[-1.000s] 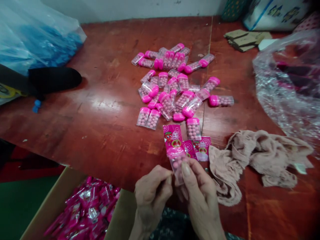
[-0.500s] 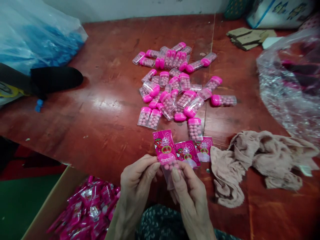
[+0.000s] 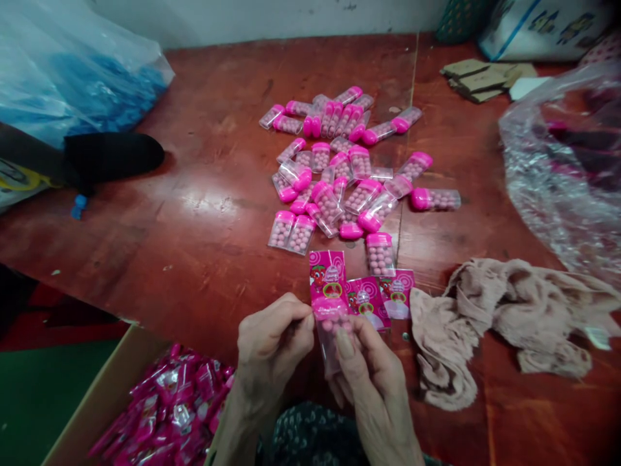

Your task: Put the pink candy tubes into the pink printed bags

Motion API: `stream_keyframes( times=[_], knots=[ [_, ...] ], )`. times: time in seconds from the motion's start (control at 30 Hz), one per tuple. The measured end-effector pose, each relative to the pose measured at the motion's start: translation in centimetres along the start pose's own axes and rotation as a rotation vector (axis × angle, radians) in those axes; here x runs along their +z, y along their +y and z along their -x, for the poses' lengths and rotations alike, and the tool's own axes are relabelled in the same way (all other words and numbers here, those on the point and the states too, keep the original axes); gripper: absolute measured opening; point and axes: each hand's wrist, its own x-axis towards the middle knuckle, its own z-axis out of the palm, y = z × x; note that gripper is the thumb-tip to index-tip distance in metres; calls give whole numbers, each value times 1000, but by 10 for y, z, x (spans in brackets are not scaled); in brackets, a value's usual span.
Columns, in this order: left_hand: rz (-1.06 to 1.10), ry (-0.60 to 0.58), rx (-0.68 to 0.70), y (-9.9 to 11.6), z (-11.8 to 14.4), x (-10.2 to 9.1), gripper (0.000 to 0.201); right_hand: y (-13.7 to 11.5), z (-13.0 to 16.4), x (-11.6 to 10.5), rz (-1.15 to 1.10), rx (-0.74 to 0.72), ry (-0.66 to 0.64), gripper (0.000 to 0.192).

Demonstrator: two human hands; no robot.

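Both hands hold one pink printed candy packet [image 3: 328, 291] upright just above the near table edge; its clear lower part shows pink balls. My left hand [image 3: 272, 349] pinches the packet's left side. My right hand [image 3: 369, 372] grips its lower right, thumb on the front. Two more printed pink packets [image 3: 381, 294] lie flat on the red wooden table [image 3: 194, 194] just behind the held one. Farther back lies a heap of several clear candy cases with pink caps [image 3: 339, 175].
A cardboard box [image 3: 104, 395] of pink packets stands below the table edge at lower left. A crumpled beige cloth [image 3: 504, 317] lies right. Clear plastic bag [image 3: 563, 162] at far right, blue plastic bag [image 3: 72, 77] and a black object [image 3: 111, 155] at far left. Cardboard scraps [image 3: 485, 74] at back.
The held packet shifted left and down toward me, then slightly right; both hands kept their grip on it. The rest of the table looks unchanged.
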Motion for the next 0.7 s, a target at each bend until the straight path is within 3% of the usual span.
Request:
stream_keyframes(
  times=[0.13,0.37,0.57,0.63,0.7],
  knots=[
    [-3,70,43,-4,4,7,14,4,2,2,-59,21,28,25],
    [-6,158,-23,-3,23,22,13,13,5,3,-94,36,79,29],
    [-6,194,-10,-6,33,30,11,12,3,1,-72,41,33,28],
    [31,254,-77,-5,35,32,11,15,2,0,-10,-7,32,28],
    [175,335,-242,-5,36,32,9,18,1,-1,56,-47,21,29]
  ],
)
